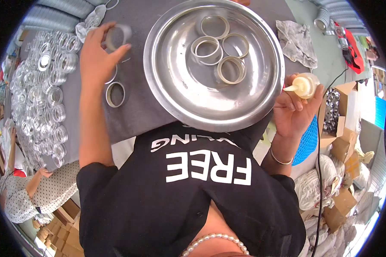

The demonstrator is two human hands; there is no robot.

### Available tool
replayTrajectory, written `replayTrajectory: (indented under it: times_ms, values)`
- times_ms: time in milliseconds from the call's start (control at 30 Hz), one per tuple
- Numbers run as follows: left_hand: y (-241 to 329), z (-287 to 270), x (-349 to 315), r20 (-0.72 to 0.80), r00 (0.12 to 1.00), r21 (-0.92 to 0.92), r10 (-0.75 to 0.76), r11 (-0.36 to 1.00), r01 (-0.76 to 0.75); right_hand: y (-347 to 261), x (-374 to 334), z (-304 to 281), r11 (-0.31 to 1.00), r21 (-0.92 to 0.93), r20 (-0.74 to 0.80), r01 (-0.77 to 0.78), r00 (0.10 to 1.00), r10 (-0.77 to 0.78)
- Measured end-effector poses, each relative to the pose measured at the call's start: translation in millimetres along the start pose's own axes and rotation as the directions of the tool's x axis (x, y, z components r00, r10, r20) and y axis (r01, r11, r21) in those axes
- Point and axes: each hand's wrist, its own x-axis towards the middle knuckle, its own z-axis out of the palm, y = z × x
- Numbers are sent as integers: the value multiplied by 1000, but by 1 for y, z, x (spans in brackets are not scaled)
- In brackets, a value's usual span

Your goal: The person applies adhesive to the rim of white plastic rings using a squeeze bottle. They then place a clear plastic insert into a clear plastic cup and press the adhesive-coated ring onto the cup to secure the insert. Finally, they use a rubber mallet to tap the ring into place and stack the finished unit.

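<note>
My left hand (98, 58) is closed on a pale metal ring (126, 32), smeared by motion, above the grey cloth left of a big round steel tray (158, 92). Another ring (107, 95) lies below it on the cloth, and part of one more shows beside my wrist. Inside the tray, several similar rings (219, 73) rest together, some overlapping. At the tray's right rim, my right hand (294, 113) grips a small squeeze bottle (309, 88) of yellowish liquid, its thin nozzle pointing left toward the tray.
Stacked clear, shiny rings (40, 98) crowd the table's left side. A crumpled grey rag (294, 40) lies right of the tray, and a white cloth (92, 19) at the far left. A black cable (319, 171) hangs at right near cartons and sacks. Another person's patterned sleeve (19, 207) shows lower left.
</note>
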Motion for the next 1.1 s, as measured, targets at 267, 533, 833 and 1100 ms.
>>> replayTrajectory:
  times_ms: [267, 533, 833, 1100]
  values:
    - [74, 31, 29, 231, 842, -122, 488, 873, -472, -5, -3, -8, 1000, 20, 16, 12, 1000, -13]
    - [102, 79, 35, 540, 687, -282, 487, 873, -397, 3, -6, 1, 985, -87, 26, 146, 989, -144]
    - [125, 36, -56, 799, 585, -581, 136, -72, 811, 20, -25, 16, 67, -442, 815, 894, 432, -387]
    - [124, 25, -72, 822, 501, -449, 271, -233, 862, 18, -48, 43, 252, -569, 812, 783, 583, 21]
